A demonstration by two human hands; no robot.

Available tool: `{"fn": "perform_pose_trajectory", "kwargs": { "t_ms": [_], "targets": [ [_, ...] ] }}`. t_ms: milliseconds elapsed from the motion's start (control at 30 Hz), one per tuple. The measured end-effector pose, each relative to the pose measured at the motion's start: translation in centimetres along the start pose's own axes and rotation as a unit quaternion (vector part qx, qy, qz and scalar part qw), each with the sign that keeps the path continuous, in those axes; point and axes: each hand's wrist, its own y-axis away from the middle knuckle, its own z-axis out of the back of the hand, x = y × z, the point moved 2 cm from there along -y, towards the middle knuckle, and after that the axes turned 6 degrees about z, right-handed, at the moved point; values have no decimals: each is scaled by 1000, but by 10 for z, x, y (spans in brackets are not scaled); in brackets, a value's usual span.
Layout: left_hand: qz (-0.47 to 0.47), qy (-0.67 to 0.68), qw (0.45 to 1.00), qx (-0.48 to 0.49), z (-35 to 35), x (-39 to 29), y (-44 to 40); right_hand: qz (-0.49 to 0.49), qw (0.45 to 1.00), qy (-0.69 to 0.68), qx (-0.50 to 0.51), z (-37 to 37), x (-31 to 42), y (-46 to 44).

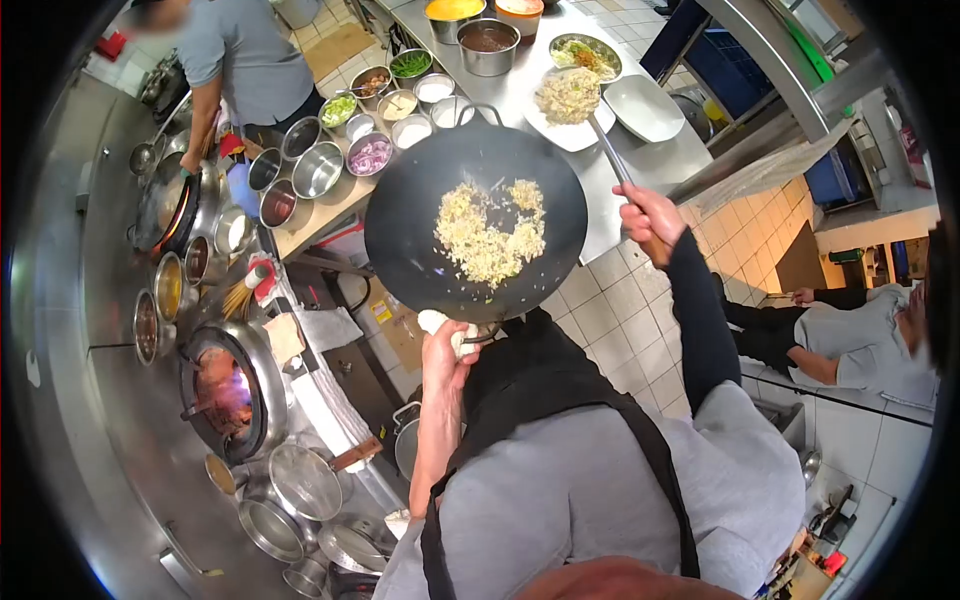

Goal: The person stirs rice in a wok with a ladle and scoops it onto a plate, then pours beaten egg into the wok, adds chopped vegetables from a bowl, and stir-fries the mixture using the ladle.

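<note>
A large black wok (pixel 410 235) is held up in front of my body, tilted a little, with fried rice (pixel 490 240) spread over its middle. My left hand (pixel 447 355) is closed around the wok's near handle with a folded white cloth (pixel 437 321) in its grip. My right hand (pixel 652 218) grips the wooden end of a ladle (pixel 612 155), whose metal shaft reaches forward. A heap of fried rice (pixel 568 96) lies over a white plate (pixel 580 135) on the steel counter; the ladle's head is hidden by that rice.
Beside the plate stand an empty white dish (pixel 645 107) and a bowl of shredded food (pixel 585 58). Metal containers of ingredients, such as sliced onion (pixel 369 154), line the left. A burner (pixel 225 390) flames at left. A co-worker (pixel 245 60) works at another wok; another person (pixel 850 335) is at right.
</note>
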Motion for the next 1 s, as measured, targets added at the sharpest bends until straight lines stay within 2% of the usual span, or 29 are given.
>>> {"fn": "perform_pose_trajectory", "kwargs": {
  "t_ms": [67,133,200,233,333,367,467,500,600,633,733,800,833,867,933,1000],
  "targets": [
    [19,19,1000,-12,21,16,13,42,994,81,-51,30,-36,-52],
    [41,38,998,-26,43,33,28,110,968,165,-152,40,-90,-84],
    [52,59,996,-51,59,48,40,183,898,341,-208,57,-134,-113],
    [50,67,995,-55,68,56,46,430,658,533,-313,90,-175,-152],
    [55,94,992,-64,91,75,60,291,683,578,-339,58,-178,-117],
    [54,98,991,-74,99,82,64,295,697,550,-352,58,-182,-116],
    [58,111,986,-112,113,96,75,166,869,450,-122,126,-213,-191],
    [61,115,984,-125,115,99,77,329,743,544,-207,114,-200,-172],
    [73,127,985,-88,132,113,71,244,707,613,-255,84,-137,-111],
    [72,99,987,-107,122,113,73,302,671,621,-271,95,-136,-110],
    [61,130,984,-103,119,117,65,351,654,629,-230,82,-99,-43],
    [67,151,985,-55,118,111,57,406,660,609,-169,73,-85,2],
    [72,164,983,-34,116,113,57,429,662,599,-135,74,-86,22],
    [54,173,982,-60,102,107,55,434,672,590,-105,77,-92,37],
    [34,195,979,-55,75,98,52,492,657,571,-13,79,-108,54],
    [37,241,970,-24,57,94,46,430,638,634,73,88,-127,60]
  ]
}}
